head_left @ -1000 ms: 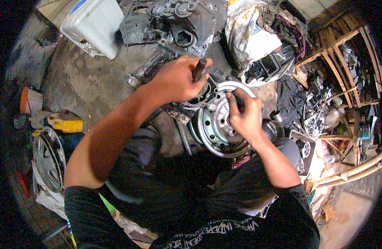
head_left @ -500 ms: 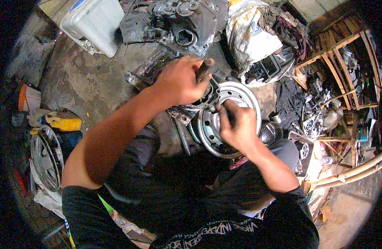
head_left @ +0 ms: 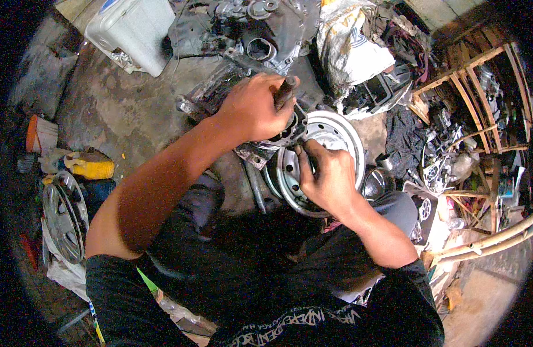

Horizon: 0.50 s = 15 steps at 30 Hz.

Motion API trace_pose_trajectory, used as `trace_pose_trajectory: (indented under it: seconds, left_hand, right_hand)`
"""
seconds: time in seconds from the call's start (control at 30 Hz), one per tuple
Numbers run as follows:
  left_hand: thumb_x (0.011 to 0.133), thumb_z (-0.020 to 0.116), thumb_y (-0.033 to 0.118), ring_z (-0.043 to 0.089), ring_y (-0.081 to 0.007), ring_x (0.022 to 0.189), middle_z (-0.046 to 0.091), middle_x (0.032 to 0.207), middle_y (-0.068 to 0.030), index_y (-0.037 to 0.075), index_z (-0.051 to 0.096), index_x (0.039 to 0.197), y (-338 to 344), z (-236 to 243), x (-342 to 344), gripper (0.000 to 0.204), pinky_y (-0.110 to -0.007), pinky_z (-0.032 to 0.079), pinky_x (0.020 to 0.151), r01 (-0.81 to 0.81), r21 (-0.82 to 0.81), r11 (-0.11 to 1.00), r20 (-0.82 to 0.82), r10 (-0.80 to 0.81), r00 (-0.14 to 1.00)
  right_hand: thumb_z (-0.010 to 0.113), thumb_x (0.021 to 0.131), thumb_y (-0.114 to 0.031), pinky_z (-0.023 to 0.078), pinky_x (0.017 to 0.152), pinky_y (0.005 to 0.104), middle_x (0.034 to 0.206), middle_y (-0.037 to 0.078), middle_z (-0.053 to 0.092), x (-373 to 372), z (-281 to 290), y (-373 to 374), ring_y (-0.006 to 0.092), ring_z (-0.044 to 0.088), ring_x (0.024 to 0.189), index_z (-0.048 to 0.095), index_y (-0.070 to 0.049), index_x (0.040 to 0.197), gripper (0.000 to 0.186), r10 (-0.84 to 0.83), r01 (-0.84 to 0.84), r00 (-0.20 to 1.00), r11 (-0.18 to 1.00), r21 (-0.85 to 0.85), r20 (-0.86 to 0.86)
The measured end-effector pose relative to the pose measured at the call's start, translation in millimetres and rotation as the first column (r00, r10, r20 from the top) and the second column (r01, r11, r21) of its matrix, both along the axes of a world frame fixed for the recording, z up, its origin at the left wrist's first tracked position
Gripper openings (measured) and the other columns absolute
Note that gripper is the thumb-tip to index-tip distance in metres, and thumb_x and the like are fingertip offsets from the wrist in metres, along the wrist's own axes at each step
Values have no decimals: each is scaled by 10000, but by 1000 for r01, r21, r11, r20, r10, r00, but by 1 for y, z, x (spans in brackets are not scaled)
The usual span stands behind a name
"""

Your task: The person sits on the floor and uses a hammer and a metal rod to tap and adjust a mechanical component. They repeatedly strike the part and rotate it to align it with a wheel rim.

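My left hand (head_left: 256, 110) is wrapped round a dark, thick rod (head_left: 286, 91) that stands up out of the fist. Beneath and beside it sits a greasy metal engine housing (head_left: 296, 130) with a round opening, partly covered by the hand. A flat metal lug (head_left: 256, 159) juts from its near side. My right hand (head_left: 331, 176) is closed, its thumb and forefinger bent together at the housing's right lower edge. Whatever lies at those fingertips is too small to make out. Under the right hand lies a silver wheel rim (head_left: 352, 134).
A large dirty engine casing (head_left: 289, 34) lies at the far side. Left of it stands a grey-white box (head_left: 133, 37). A white sack (head_left: 350, 55) and a wooden rack (head_left: 474, 98) of parts are at right. A yellow bottle (head_left: 90, 166) and wheel cover (head_left: 64, 217) lie left.
My right hand has shifted slightly left and its fingers have turned at the housing's edge. My left hand keeps its grip on the rod, almost unmoved.
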<state>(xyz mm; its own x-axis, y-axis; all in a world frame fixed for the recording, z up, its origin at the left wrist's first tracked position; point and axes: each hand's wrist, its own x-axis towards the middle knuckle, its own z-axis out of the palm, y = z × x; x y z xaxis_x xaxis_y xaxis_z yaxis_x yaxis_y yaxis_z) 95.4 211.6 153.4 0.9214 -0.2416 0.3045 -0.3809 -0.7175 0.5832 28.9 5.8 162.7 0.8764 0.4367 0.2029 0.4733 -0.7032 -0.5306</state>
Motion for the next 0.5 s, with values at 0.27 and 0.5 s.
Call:
trace_pose_trajectory:
  seconds: [0.27, 0.5]
  left_hand:
    - [923, 702, 264, 662, -441, 1110, 692, 1179, -250, 63, 666, 1257, -2, -5, 2, 392, -485, 530, 973, -37, 34, 999, 33, 35, 999]
    - [936, 683, 315, 648, -453, 1099, 690, 1168, -248, 82, 652, 1276, -1, -7, 4, 414, -516, 516, 970, -46, 99, 994, -20, 48, 999]
  right_hand:
    - [638, 915, -184, 548, 587, 542, 638, 258, 647, 2, -1, -1, 444, 676, 600, 714, -28, 931, 175, -6, 5, 1000, 998, -56, -18]
    - [639, 919, -194, 540, 573, 560, 630, 252, 644, 10, 4, -5, 434, 677, 594, 715, -38, 930, 174, -81, 83, 996, 994, -77, 35]
